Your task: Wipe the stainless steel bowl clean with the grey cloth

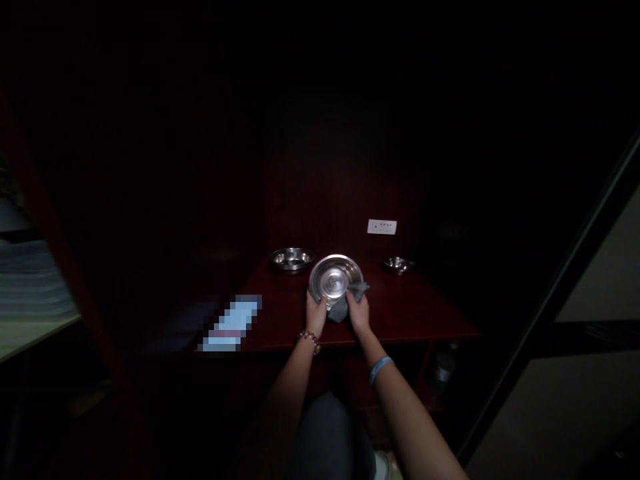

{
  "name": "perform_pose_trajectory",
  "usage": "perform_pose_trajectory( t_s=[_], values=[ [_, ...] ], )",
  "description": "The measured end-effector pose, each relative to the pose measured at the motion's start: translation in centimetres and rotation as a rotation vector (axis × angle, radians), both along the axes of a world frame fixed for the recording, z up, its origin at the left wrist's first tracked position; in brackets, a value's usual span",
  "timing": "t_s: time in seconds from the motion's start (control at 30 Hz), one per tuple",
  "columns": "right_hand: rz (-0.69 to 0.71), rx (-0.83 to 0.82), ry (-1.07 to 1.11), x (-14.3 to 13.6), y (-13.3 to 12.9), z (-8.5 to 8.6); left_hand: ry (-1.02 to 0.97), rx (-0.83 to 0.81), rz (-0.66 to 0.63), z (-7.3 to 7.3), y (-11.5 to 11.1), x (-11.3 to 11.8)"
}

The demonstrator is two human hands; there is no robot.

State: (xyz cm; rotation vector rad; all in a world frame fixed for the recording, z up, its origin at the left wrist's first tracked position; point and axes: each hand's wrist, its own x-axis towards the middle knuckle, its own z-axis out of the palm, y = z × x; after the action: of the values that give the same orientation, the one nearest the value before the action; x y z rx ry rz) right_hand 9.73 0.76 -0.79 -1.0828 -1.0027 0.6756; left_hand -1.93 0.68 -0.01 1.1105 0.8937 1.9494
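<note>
Between my hands a shiny metal bowl [336,280] is tilted toward me above a dark red shelf [390,320]. My left hand [315,313] grips its lower left rim, thumb on the inner side. On the lower right, my right hand [358,310] presses a grey cloth [339,309] against the bowl's rim. Part of the cloth sticks out past the right fingers. Behind the held bowl, to the left, a wide metal bowl [293,260] stands on the shelf. A smaller metal bowl [399,265] sits at the right.
A white power socket [382,227] is set in the back panel. At the shelf's left lies a bright blurred patch [233,325]. Below the shelf on the right stands a dim jar-like container [443,370]. Stacked pale items [35,283] sit at far left. The surroundings are very dark.
</note>
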Motion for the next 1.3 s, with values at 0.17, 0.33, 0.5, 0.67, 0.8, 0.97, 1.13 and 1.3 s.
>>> perform_pose_trajectory(
  t_s=[0.17, 0.33, 0.5, 0.67, 0.8, 0.97, 1.13, 1.3],
  values=[
    [-0.031, 0.007, -0.024, 0.03, 0.02, -0.08, -0.016, -0.016, -0.013, 0.23, -0.19, 0.09],
    [-0.028, -0.009, -0.013, 0.04, 0.02, -0.05, -0.031, -0.006, -0.032, 0.63, -0.61, 0.13],
    [-0.038, -0.025, -0.024, 0.10, 0.16, -0.15, -0.026, 0.002, -0.052, 0.50, -0.51, 0.20],
    [-0.033, -0.027, -0.030, 0.20, 0.40, -0.37, -0.047, -0.016, -0.052, 0.26, -0.33, 0.28],
    [-0.026, -0.039, -0.033, 0.24, 0.47, -0.41, -0.037, -0.047, -0.028, 0.32, -0.36, 0.23],
    [-0.039, -0.032, -0.020, 0.18, 0.38, -0.35, 0.029, -0.064, -0.002, 0.11, -0.16, 0.11],
    [-0.044, -0.023, -0.019, 0.12, 0.26, -0.34, 0.058, -0.093, -0.024, -0.13, 0.06, 0.09],
    [-0.022, -0.016, 0.007, 0.12, 0.40, -0.43, 0.119, -0.043, -0.046, 0.04, -0.05, 0.09]
  ],
)
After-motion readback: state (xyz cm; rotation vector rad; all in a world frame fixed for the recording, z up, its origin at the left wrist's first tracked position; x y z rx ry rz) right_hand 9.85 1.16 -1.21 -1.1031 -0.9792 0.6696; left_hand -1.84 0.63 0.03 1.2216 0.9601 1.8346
